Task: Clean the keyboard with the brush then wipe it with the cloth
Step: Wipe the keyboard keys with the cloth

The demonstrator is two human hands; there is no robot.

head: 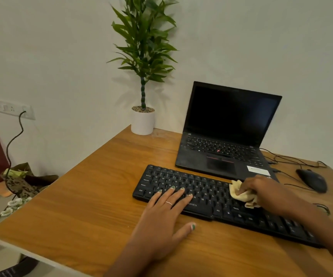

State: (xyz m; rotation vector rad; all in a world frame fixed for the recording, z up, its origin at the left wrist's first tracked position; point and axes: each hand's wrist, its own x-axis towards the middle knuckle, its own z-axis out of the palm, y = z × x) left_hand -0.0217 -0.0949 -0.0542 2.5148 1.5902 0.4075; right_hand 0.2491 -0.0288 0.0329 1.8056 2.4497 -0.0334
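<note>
Now the right hand (261, 188) grips the cloth (239, 193) on the keyboard (207, 198), three o'clock of the left hand's (161, 218) flat, straight fingers (174, 194).

Right hand (261, 188) covers the middle of the cloth (239, 193) and the keys beneath; its forearm hides the keyboard's (201, 188) right end. Left hand (161, 218) conceals several lower-left keys and part of the printed brand name. Bench (81, 196) is cut off by the bottom and right edges. Laptop (227, 136) sticker text is too small to read.
</note>
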